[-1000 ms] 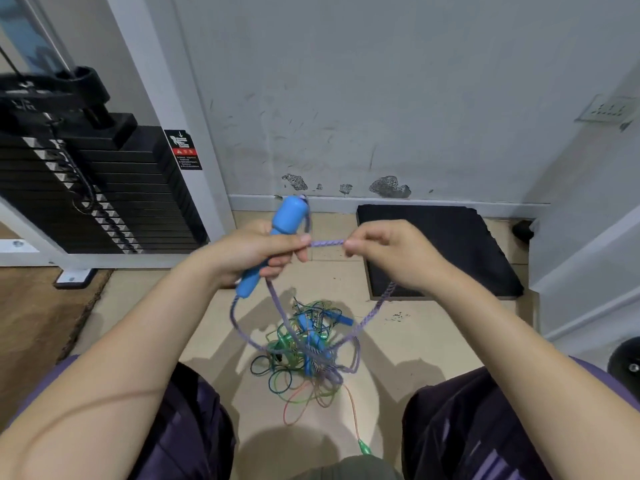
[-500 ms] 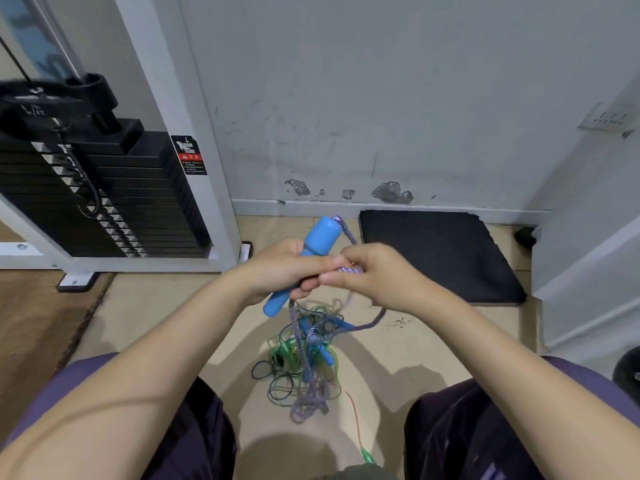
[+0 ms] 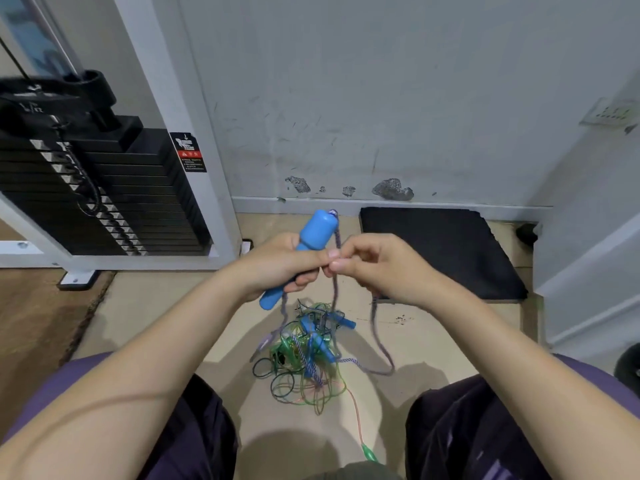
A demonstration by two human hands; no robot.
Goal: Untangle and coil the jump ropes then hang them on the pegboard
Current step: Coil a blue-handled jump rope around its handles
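1. Centre of frame: the left hand is wrapped around a blue jump-rope handle, which tilts up toward the upper right.
2. Just right of it, the right hand pinches the purple braided rope between thumb and fingers, its fingertips touching the left hand.
3. The rope hangs in loops down to a tangled pile of ropes on the tan floor, lower centre.
4. A black mat lies at centre right; a weight stack stands at upper left.

A gym corner: weight stack in a white frame (warning sticker), black floor mat.
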